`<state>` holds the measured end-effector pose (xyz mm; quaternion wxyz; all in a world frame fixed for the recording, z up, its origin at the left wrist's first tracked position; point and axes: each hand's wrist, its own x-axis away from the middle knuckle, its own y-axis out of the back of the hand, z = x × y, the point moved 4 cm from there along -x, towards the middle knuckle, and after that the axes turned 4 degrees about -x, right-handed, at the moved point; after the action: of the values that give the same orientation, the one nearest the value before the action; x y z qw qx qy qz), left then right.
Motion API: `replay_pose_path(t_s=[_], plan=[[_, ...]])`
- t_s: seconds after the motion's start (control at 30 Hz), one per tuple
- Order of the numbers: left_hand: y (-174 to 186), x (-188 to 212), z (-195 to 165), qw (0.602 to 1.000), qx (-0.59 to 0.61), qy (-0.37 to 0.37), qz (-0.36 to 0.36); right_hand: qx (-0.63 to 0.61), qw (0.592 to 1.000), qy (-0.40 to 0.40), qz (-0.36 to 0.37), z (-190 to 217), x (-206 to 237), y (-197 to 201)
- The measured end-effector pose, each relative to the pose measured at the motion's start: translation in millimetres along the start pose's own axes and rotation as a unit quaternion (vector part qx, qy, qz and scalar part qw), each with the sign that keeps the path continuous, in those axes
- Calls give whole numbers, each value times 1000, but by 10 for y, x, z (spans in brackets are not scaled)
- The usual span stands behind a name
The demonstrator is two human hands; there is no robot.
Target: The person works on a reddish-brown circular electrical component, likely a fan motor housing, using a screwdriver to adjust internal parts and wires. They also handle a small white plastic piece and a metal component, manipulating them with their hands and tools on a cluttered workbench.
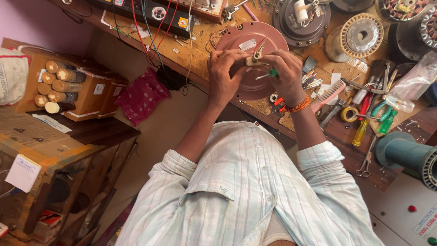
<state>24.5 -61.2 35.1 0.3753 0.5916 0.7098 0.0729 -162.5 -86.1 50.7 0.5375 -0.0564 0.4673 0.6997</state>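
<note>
pale striped shirt [246,191] nearest the lens, forearms raised to a cluttered wooden bench [200,50]. small cream terminal block [253,59] with red wires pinched in the left hand [226,75], just above a round reddish-brown fan cover [241,43] lying flat on the bench. right hand [287,75] clenched around a green-handled screwdriver [269,73], its tip pointing at the block. orange thread band at the right wrist. possibly a slip of the tip off the tiny screw, from pressing with the block unsupported in the air, jabbing a left fingertip or dropping the part. further right: one pink comb [328,94], one yellow-handled screwdriver [362,130], one pair of scissors [365,165]. far left: seven cardboard tubes [57,86] stacked in a box.
</note>
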Motion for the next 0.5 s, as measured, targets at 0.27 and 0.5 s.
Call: replay_pose_path(t_s=[0.27, 0.5], plan=[[-39, -51, -70, 997, -23, -57, 55, -14, 997, -56, -49, -151, 83, -64], [-68, -164, 181, 984, 14, -130, 125, -9, 996, -73, -60, -254, 162, -113]])
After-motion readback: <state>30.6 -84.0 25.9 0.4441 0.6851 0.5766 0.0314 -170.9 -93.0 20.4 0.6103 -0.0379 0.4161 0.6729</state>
